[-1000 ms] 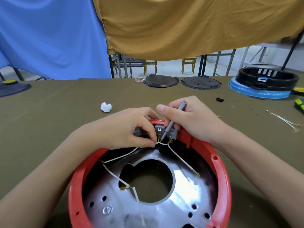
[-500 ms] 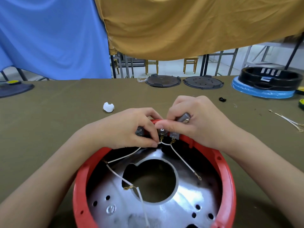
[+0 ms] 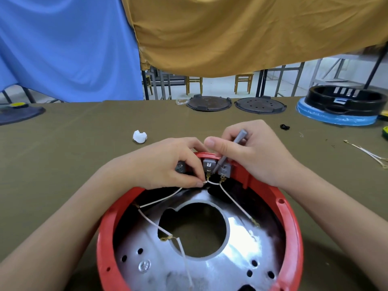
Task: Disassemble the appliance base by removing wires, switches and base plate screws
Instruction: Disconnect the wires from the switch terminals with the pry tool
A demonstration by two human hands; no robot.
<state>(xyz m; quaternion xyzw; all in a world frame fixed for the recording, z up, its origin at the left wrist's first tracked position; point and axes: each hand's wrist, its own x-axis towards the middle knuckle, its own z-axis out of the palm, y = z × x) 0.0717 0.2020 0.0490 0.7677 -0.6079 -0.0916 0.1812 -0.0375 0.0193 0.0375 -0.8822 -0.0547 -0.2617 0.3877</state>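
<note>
Head view: at twelve o'clock on the red appliance base (image 3: 291, 208), a white wire (image 3: 212, 182) is pinched by the left hand (image 3: 165, 164) to keep its terminal taut, while a grey tool (image 3: 232, 152) is gripped by the right hand (image 3: 247, 150) and aimed at the grey switches (image 3: 210, 164), apparently to pry the connector free.

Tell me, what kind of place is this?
Probably a workshop or training room for taking appliances apart: a long cloth-covered table carries a red appliance base, loose black lids and removed wires, with hanging cloth backdrops.

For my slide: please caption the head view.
Left hand pinches white wire; right hand holds grey screwdriver at red round base.
</note>
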